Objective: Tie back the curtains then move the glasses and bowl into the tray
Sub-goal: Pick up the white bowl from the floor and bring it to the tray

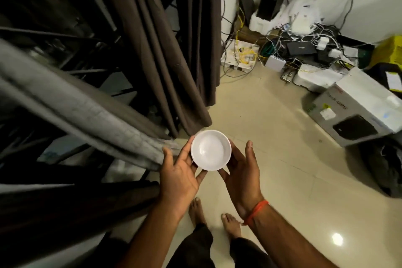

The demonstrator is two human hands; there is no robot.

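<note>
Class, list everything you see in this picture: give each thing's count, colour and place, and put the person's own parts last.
bowl: one, white, held above the floor
curtains: dark brown, hanging at upper left
floor: cream tiles, across the right
cardboard box: one, white and grey, right
cables: tangled heap, mixed colours, far corner
wristband: one, orange, right wrist
feet: two, bare, bottom centre
left hand: fingers on the bowl's left rim
right hand: fingers under the bowl's right side

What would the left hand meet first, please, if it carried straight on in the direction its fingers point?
Probably the brown curtain. The left hand, cupping the white bowl with the right hand, points up and ahead toward its hem; depth is unclear, so it might pass over bare floor first.
</note>
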